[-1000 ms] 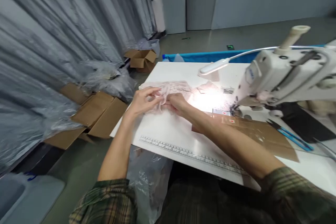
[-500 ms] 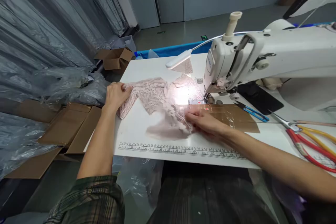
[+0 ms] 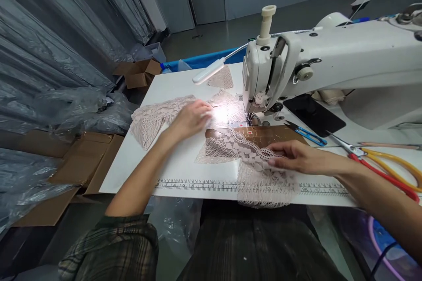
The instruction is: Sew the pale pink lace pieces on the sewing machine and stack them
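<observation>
Pale pink lace fabric [image 3: 252, 153] spreads from the sewing machine's needle area toward me, its lower end reaching over the ruler and the table's front edge. My right hand [image 3: 295, 156] pinches its scalloped border between thumb and fingers. My left hand [image 3: 191, 119] is over another stretch of lace [image 3: 148, 125] on the left, close to the bright lamp spot; motion smears its fingers, so I cannot tell whether they hold anything. The white sewing machine [image 3: 263, 66] stands just beyond, its presser foot [image 3: 249, 117] beside the lit lace. A brown plate [image 3: 273, 135] lies under part of the lace.
Blue thread snips [image 3: 310, 135], red-and-yellow-handled scissors [image 3: 359, 151] and a black phone-like slab [image 3: 314, 114] lie on the right. A white lamp [image 3: 209, 71] hangs over the table. A printed ruler [image 3: 198, 185] runs along the front edge. Cardboard boxes [image 3: 82, 158] stand on the left.
My right hand has moved right, drawing the lace out across the ruler. My left hand has left the far-left lace end and moved right toward the lit spot. The view has shifted slightly.
</observation>
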### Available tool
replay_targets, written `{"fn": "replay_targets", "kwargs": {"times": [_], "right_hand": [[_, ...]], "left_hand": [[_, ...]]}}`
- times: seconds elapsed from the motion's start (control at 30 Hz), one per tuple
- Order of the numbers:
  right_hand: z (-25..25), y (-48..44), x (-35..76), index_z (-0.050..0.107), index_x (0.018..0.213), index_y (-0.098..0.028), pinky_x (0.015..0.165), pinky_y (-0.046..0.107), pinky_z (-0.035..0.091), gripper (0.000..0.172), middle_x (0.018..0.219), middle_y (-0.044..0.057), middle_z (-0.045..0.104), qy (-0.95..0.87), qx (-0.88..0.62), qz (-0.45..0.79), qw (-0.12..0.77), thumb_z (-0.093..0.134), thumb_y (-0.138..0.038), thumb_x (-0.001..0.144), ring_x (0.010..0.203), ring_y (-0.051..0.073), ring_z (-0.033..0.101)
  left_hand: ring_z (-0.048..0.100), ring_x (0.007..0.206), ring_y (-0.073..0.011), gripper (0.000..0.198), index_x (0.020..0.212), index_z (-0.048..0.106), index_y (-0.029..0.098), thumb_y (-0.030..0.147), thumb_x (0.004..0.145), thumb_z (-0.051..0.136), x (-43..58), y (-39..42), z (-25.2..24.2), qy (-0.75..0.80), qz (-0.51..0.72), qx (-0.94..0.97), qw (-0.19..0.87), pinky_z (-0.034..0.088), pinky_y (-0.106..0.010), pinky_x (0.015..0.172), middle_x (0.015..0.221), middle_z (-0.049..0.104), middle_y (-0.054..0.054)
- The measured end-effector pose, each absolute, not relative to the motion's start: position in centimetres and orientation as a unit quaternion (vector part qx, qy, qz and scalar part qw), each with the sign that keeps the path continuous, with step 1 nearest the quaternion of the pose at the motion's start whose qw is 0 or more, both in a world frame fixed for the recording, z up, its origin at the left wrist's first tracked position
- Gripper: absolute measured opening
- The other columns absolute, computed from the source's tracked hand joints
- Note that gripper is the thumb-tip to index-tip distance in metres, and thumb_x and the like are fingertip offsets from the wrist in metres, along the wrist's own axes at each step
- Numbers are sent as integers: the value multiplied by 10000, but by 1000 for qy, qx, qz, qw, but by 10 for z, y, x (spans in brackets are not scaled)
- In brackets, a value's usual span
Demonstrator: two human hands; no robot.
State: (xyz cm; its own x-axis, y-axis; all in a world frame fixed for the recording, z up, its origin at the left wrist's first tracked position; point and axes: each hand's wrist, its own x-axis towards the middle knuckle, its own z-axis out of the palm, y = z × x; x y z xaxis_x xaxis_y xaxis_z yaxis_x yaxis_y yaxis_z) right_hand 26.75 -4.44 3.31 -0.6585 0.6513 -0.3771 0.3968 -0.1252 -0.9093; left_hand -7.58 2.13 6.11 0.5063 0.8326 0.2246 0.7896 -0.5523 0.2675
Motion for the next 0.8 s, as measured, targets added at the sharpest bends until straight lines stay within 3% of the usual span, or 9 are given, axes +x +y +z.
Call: {"fn": "replay_targets", "kwargs": {"times": [0.1,0.2,0.3,0.37,0.43,0.5,0.57,0.7,0.8], "right_hand": [[34,-44,267,719,964,-209,585,263,356,393,749,-7,564,-693,-382,610,53,682,-588,869,652,117,449],[36,-35,274,713,864,-203,567,271,334,367,730,4,574,-688,-393,606,69,692,-570,853,630,117,441],[38,-17,280,732,978,-183,539,274,294,432,692,2,582,-657,-464,585,108,696,-587,831,583,103,421],[38,-4,279,734,1061,-164,542,280,266,478,666,-7,577,-655,-516,536,134,686,-585,839,575,93,405],[37,4,274,746,1080,-144,566,286,272,481,685,0,589,-670,-534,493,151,661,-566,864,604,92,418],[35,6,267,752,1060,-129,580,291,274,466,691,0,573,-689,-528,470,161,616,-547,902,615,90,408],[32,2,264,747,1032,-128,574,294,261,452,672,-10,536,-699,-519,460,178,589,-538,928,602,87,381],[27,-5,271,733,940,-146,517,298,226,394,607,-17,493,-688,-530,449,207,645,-529,909,538,89,347],[30,5,278,720,1036,-149,563,271,346,306,774,44,629,-655,-575,406,275,677,-424,910,666,128,517]], "left_hand": [[675,954,-188,161,1058,704,221,273,982,571,-38,12,50,382,126,904,146,553,-327,809,1168,694,-81],[632,762,-167,107,901,696,202,262,946,621,-29,2,48,384,87,905,160,484,-298,659,910,685,-62],[594,671,-140,213,723,643,195,275,920,639,-39,-2,57,372,49,904,204,451,-289,595,791,640,-37],[635,744,-156,191,760,662,191,311,908,650,-44,5,61,363,54,903,222,496,-297,634,895,668,-55],[681,907,-199,169,956,697,188,327,940,601,-43,23,58,370,105,901,202,556,-339,762,1092,686,-90],[665,1103,-244,218,1121,665,180,249,974,518,-34,49,47,372,163,903,141,558,-393,908,1260,658,-132],[632,1204,-261,242,1163,639,181,177,975,487,-23,78,36,363,168,911,97,525,-409,1010,1300,641,-144],[679,1045,-290,87,948,668,206,183,886,611,-13,118,27,373,157,910,84,517,-439,988,983,684,-99],[672,811,-269,61,779,655,216,174,748,685,-25,125,33,398,137,901,107,534,-420,814,763,635,-77]]}}
